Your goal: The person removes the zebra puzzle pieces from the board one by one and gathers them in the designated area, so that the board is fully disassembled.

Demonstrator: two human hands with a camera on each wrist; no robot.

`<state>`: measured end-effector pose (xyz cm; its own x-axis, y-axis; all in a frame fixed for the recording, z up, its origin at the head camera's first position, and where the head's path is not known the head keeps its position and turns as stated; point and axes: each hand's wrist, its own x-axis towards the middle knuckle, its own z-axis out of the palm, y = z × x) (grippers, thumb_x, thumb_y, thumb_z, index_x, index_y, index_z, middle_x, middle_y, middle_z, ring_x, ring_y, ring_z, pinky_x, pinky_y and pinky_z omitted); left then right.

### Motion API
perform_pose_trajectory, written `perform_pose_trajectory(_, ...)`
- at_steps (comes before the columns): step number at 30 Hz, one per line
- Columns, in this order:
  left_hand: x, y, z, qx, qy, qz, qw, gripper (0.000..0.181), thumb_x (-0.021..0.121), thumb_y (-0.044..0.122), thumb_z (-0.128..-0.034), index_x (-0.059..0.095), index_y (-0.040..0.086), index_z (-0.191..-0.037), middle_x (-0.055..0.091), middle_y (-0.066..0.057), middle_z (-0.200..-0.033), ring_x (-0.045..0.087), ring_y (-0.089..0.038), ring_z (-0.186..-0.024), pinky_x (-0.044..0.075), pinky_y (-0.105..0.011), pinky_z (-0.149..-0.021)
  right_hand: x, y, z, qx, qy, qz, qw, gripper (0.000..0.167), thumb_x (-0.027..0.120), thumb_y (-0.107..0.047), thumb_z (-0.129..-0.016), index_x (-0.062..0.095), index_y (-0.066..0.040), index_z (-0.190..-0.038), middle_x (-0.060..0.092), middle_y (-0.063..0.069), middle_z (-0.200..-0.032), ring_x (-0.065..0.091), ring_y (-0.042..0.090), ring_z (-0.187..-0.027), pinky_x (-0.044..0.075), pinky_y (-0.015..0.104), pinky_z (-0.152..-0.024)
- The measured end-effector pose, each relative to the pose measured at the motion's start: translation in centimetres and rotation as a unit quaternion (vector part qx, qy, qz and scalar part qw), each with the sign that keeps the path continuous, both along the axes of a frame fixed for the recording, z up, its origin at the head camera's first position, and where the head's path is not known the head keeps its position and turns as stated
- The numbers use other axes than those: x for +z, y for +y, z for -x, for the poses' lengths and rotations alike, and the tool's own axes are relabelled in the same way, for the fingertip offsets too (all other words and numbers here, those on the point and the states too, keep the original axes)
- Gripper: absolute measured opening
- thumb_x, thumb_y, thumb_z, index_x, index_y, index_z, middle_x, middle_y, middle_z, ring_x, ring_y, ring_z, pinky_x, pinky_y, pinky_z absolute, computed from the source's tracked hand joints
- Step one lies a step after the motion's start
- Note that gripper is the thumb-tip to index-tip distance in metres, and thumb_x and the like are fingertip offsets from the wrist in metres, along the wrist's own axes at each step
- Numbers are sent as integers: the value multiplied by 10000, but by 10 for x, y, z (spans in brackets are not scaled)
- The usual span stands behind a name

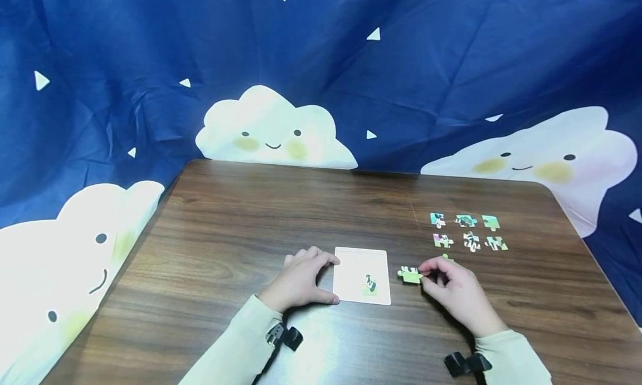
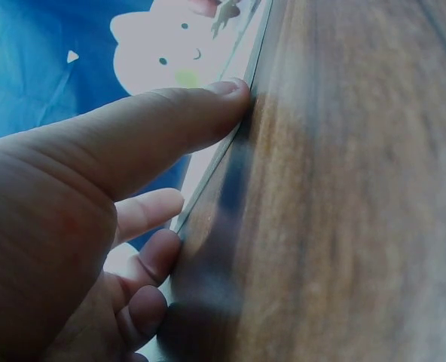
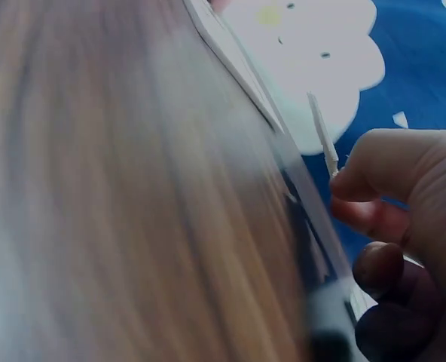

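A white square puzzle board lies flat on the table, with a small green, black and white patch at its lower right; I cannot tell if that is a piece or print. My left hand touches the board's left edge, thumb at the near corner and forefinger farther up. In the left wrist view the thumb rests along the board's edge. Just right of the board, my right hand pinches a green-and-white puzzle piece between thumb and forefinger. In the right wrist view this piece appears edge-on, above the table.
Several loose puzzle pieces lie in two rows at the right. Another green piece is partly hidden behind my right hand. The brown wooden table ends at a blue curtain printed with clouds.
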<state>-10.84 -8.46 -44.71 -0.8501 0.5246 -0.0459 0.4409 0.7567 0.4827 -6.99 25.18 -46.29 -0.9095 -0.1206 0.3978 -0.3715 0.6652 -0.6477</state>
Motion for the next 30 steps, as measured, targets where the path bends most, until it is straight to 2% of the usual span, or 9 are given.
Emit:
perform_pose_trajectory(6,-1,-1,0,22,6,13,10000,716,860,523,-669,595,296,-1294,543,87,-1120,439,-130,-960,272,-344,-787,0,25,0,-599,-369,184,9973,233,748,30,-782,690,-136,-934,476,-72,-646,427,45,-572,342,213,-569)
perform_pose_trajectory(10,-2,-1,1,33,4,56,10000,722,855,535,-671,590,304,-1302,540,91,-1119,438,-126,-961,274,-344,-789,0,41,0,-899,-590,206,9940,195,740,2,-802,684,-106,-953,462,-56,-632,430,63,-591,337,230,-582)
perform_pose_trajectory(17,-3,-2,2,23,9,-18,10000,713,856,521,-672,596,291,-1295,545,85,-1110,450,-131,-968,283,-351,-790,-2,69,2,-1383,-666,271,9878,153,728,-29,-819,688,-78,-958,478,-83,-623,433,51,-602,331,229,-584)
perform_pose_trajectory(21,-3,-2,2,3,21,-25,10000,711,857,518,-673,598,284,-1292,549,80,-1113,454,-133,-968,286,-355,-791,-1,84,1,-1546,-751,244,9848,149,734,-58,-831,694,-74,-973,490,-81,-625,438,39,-617,327,221,-593)
perform_pose_trajectory(30,-4,0,2,-24,-6,78,10000,725,847,522,-690,585,305,-1330,561,64,-1184,462,-136,-997,287,-347,-798,0,102,1,-1516,-953,-159,9837,149,714,-66,-850,687,-52,-996,586,-76,-745,441,55,-633,325,241,-592)
